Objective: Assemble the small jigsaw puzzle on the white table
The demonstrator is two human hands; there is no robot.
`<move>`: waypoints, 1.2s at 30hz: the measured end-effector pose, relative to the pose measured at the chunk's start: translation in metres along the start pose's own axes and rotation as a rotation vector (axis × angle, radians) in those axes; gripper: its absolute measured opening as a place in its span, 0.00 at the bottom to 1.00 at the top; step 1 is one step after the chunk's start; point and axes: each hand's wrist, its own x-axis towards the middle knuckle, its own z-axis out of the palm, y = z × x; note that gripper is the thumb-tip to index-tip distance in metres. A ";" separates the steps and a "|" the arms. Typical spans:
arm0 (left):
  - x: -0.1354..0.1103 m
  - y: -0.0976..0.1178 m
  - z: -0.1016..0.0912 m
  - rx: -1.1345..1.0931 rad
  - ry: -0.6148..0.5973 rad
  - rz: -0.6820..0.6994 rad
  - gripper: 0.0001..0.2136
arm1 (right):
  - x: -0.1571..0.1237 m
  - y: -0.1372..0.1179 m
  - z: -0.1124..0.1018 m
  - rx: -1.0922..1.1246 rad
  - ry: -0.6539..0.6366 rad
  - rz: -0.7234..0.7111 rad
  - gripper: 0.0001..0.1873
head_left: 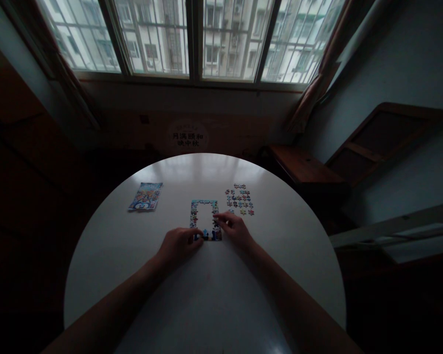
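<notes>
A jigsaw puzzle border (194, 212) lies flat on the white table, its pieces joined round a bare white middle. My left hand (180, 242) rests at its lower left corner, thumb and forefinger closed on the edge. On the right side of the border, my right hand (236, 228) has its thumb and forefinger pinched together at a small puzzle piece, largely hidden by the fingertips. A blue piece (205, 232) sticks up from the bottom row into the middle. Loose jigsaw pieces (239, 198) are spread in rough rows just beyond my right hand.
A colourful picture sheet (146, 196) lies on the left of the round white table (133, 275). Beyond the table's far edge are a wall and a barred window (155, 39). A brown wooden piece of furniture (306, 164) stands at the back right.
</notes>
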 end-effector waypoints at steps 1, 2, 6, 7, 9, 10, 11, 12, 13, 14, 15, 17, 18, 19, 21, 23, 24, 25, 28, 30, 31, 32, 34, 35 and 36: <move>0.000 0.000 0.000 -0.002 0.001 -0.001 0.11 | 0.000 0.001 0.000 -0.001 0.000 -0.026 0.11; 0.000 -0.001 0.001 -0.004 0.001 -0.003 0.11 | 0.000 0.001 0.000 -0.004 -0.006 -0.046 0.11; 0.000 -0.001 0.000 -0.009 -0.004 0.002 0.11 | -0.001 0.001 0.001 -0.031 -0.023 -0.055 0.11; 0.000 -0.001 0.000 -0.009 -0.005 0.004 0.11 | -0.001 0.001 0.001 -0.040 -0.024 -0.049 0.11; 0.000 -0.001 0.001 -0.011 -0.006 0.006 0.11 | -0.001 0.000 0.002 -0.053 -0.029 -0.031 0.10; 0.000 -0.002 0.001 -0.011 -0.005 0.006 0.11 | -0.001 0.000 0.002 -0.057 -0.035 -0.019 0.10; 0.001 -0.002 0.001 -0.010 -0.003 0.006 0.11 | -0.001 -0.001 0.002 -0.062 -0.040 -0.009 0.09; 0.001 -0.002 0.001 -0.007 -0.002 0.006 0.11 | -0.002 -0.001 0.002 -0.069 -0.046 -0.002 0.09; 0.000 -0.002 0.001 -0.003 -0.001 0.005 0.11 | -0.002 -0.002 0.003 -0.081 -0.049 -0.001 0.09; 0.000 -0.002 0.002 0.002 -0.001 0.004 0.11 | -0.003 -0.003 0.003 -0.097 -0.053 -0.011 0.09; 0.000 -0.001 0.001 0.009 0.000 0.004 0.11 | -0.003 -0.004 0.004 -0.114 -0.058 -0.029 0.09; 0.000 0.000 0.001 0.022 0.004 0.003 0.11 | -0.004 -0.005 0.005 -0.150 -0.071 -0.079 0.08; 0.000 0.000 0.001 0.026 0.006 0.002 0.11 | -0.004 -0.006 0.005 -0.170 -0.078 -0.103 0.08; 0.000 0.001 0.001 0.028 0.008 0.001 0.11 | -0.004 -0.006 0.006 -0.190 -0.081 -0.124 0.08; 0.000 0.001 0.001 0.030 0.006 0.003 0.11 | -0.005 -0.006 0.006 -0.235 -0.087 -0.151 0.07; 0.000 0.001 0.001 0.030 0.005 0.004 0.11 | -0.005 -0.006 0.007 -0.269 -0.094 -0.164 0.08; 0.001 0.000 0.001 0.030 0.005 0.004 0.11 | -0.005 -0.007 0.006 -0.277 -0.096 -0.165 0.08; 0.001 0.000 0.002 0.029 0.005 0.005 0.11 | -0.005 -0.007 0.006 -0.281 -0.098 -0.164 0.08; 0.000 0.000 0.001 0.023 0.016 0.003 0.11 | -0.005 -0.009 0.005 -0.275 -0.100 -0.155 0.08; 0.000 0.001 0.000 0.015 0.018 0.001 0.11 | -0.005 -0.009 0.005 -0.266 -0.103 -0.155 0.08; 0.000 0.002 0.000 0.011 0.018 -0.001 0.11 | -0.005 -0.009 0.004 -0.261 -0.103 -0.156 0.08; 0.000 0.003 -0.001 0.007 0.014 -0.002 0.11 | -0.005 -0.009 0.004 -0.257 -0.103 -0.156 0.08; 0.000 0.004 -0.001 0.004 0.007 -0.005 0.11 | -0.005 -0.009 0.004 -0.251 -0.106 -0.156 0.08; 0.000 0.004 -0.001 0.005 0.006 -0.007 0.11 | -0.005 -0.008 0.004 -0.251 -0.107 -0.154 0.08; 0.000 0.003 -0.001 0.008 0.006 -0.008 0.11 | -0.005 -0.008 0.004 -0.252 -0.109 -0.152 0.08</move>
